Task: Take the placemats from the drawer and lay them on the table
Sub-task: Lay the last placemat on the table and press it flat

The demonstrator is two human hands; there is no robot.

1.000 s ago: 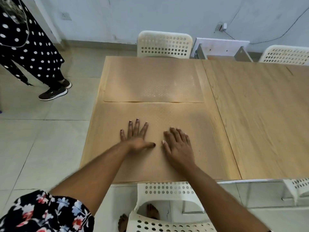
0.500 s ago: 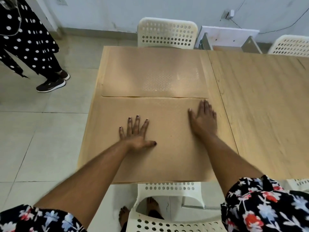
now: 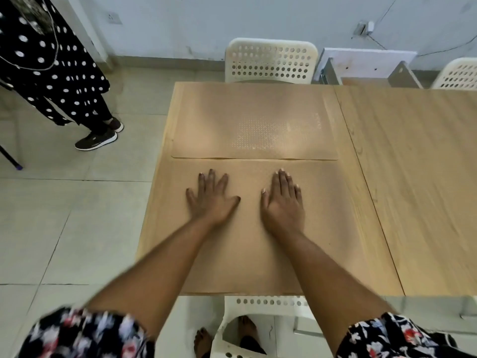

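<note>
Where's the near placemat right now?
The near placemat lies flat on the table's left end, under both hands, butting the far placemat.

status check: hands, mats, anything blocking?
Left hand and right hand both flat, palms down on near placemat. Far placemat laid flat beyond it, edges meeting. Nothing else on this table.

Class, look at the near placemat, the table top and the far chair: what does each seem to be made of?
Near placemat: thin, matte tan sheet, perhaps cork or paper-like; it lies flat under both hands.
Table top: pale wood or wood-look laminate, with visible grain lines and a smooth finish.
Far chair: off-white moulded plastic, likely, given its rounded back punched with holes.
</note>
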